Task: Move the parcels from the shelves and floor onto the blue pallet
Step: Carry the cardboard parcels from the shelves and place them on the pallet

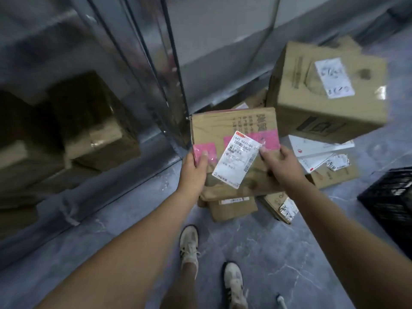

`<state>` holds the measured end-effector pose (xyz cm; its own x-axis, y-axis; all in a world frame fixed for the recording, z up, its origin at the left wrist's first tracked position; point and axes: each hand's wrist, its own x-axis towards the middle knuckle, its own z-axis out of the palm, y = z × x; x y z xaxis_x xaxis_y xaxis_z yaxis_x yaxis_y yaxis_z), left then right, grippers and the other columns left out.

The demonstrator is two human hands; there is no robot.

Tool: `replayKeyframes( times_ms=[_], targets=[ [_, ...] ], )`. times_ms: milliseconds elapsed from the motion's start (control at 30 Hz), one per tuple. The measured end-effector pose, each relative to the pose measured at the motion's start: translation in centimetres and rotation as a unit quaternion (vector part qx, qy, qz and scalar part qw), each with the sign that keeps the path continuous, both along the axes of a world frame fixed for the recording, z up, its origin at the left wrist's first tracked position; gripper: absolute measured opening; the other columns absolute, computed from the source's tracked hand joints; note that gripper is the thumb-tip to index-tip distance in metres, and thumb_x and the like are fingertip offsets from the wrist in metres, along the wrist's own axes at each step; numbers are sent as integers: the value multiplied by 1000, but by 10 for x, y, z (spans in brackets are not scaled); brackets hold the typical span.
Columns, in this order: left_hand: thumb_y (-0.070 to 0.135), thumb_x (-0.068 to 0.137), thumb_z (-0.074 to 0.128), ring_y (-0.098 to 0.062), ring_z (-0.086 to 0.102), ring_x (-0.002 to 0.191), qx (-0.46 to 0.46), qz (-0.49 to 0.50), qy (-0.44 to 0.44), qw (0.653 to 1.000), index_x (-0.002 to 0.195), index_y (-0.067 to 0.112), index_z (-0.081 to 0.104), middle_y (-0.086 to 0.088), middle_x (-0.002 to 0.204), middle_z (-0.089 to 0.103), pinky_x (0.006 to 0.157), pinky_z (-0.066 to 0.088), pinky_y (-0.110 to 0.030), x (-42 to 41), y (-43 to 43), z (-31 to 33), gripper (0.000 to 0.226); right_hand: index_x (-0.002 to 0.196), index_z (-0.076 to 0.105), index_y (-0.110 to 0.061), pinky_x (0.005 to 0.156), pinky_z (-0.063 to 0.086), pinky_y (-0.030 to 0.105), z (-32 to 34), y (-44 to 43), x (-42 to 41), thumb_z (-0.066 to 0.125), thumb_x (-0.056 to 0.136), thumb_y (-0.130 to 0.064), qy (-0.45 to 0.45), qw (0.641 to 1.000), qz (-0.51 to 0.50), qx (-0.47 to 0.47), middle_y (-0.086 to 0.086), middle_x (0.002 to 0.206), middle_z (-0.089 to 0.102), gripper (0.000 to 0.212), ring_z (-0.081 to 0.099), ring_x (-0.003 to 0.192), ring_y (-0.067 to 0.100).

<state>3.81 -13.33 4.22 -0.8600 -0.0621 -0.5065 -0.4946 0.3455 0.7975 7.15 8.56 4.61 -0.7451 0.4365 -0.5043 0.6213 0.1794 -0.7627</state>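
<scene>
While both hands clamp it, the pink-taped parcel (234, 139) sits just right of the shelf upright (176, 85).
Left hand (194, 168) grips its left edge, right hand (281, 161) its right edge; large carton (323, 92) beyond, farther right of the upright.

A parcel storeroom or small warehouse is indicated: metal shelving (142, 70) is loaded with cardboard boxes (98, 139), and labelled parcels (323, 92) are piled on the grey floor (278, 253).
</scene>
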Motion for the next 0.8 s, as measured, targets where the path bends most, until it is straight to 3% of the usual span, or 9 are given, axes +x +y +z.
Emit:
replayKeyframes(
  times_ms=[133,200,300,400,500,567,633,800],
  targets=[
    [37,101,45,-21,53,120,-48,-27,84,995,133,14,55,-7,128,55,104,40,-32,10,-24,99,40,107,64,-29,66,45,21,99,-18,5,69,84,-45,50,998,47,5,-12,97,68,28,63,86,3],
    [40,101,44,-20,49,121,-79,-21,97,992,134,13,53,-8,129,52,100,34,-25,22,-34,147,43,113,65,-24,70,48,25,147,-21,9,69,84,-45,58,995,82,7,-6,102,70,36,64,88,8],
    [40,100,46,-22,52,117,-75,25,146,986,129,13,57,-9,126,54,102,38,-30,40,-49,217,42,118,66,-17,90,53,37,216,-27,6,70,83,-45,91,986,136,11,0,109,72,45,66,97,17],
    [41,98,51,-23,54,113,-59,105,168,978,123,13,61,-7,119,55,95,40,-29,63,-71,267,39,116,69,-19,92,53,40,271,-45,7,72,77,-51,121,973,194,24,-1,108,73,50,67,100,18],
    [46,95,55,-23,57,111,-34,188,161,968,121,14,61,-6,121,58,100,45,-39,100,-104,296,42,115,69,-20,75,54,30,308,-82,14,73,76,-51,145,958,247,23,-6,102,73,50,67,89,9],
    [47,93,58,-23,60,109,-26,229,159,960,118,13,63,-8,122,60,101,47,-44,127,-131,311,42,112,69,-22,60,45,19,325,-117,21,71,80,-47,159,945,286,30,-7,97,73,41,62,78,-2],
    [49,92,59,-23,60,110,-38,257,161,952,119,13,63,-8,123,59,101,47,-45,154,-166,323,45,113,69,-20,57,45,19,336,-161,29,71,82,-45,157,932,327,21,-7,95,73,40,64,77,1],
    [42,92,63,-28,59,110,-99,352,178,914,117,6,63,-12,119,60,98,47,-42,233,-294,354,44,121,66,-15,84,56,36,357,-305,65,73,81,-46,165,883,439,-3,-1,106,73,51,68,92,15]
  ],
)
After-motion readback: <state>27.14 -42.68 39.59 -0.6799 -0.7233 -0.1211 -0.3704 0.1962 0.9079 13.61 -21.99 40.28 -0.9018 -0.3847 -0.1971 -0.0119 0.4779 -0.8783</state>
